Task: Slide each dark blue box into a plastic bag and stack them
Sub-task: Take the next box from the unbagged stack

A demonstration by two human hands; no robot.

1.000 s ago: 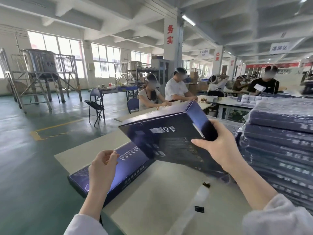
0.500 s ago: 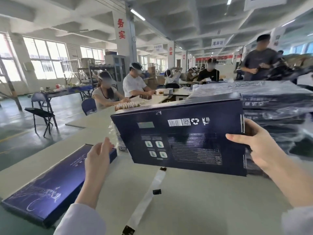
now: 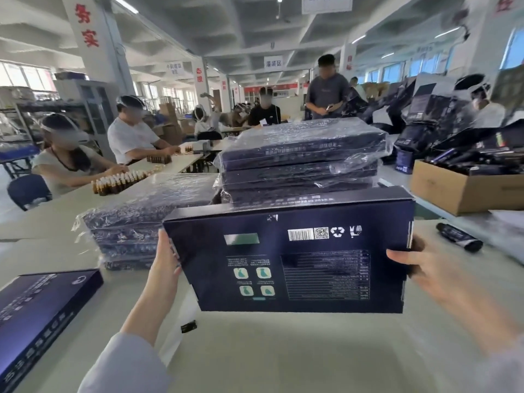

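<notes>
I hold a dark blue box upright above the table, its printed back facing me. My left hand grips its left edge and my right hand grips its right edge. Behind it rise two stacks of bagged dark blue boxes, a tall stack in the middle and a lower stack to the left. A second bare dark blue box lies flat at the near left. A clear plastic bag with a black label lies on the table under the held box.
The pale table stretches in front of me. A cardboard carton of dark items stands at the right, with a small dark tube beside it. Several people work at tables behind; one stands beyond the tall stack.
My view swung right toward the stacks. The held box has turned square to me and my left hand, free before, now grips its left edge.
</notes>
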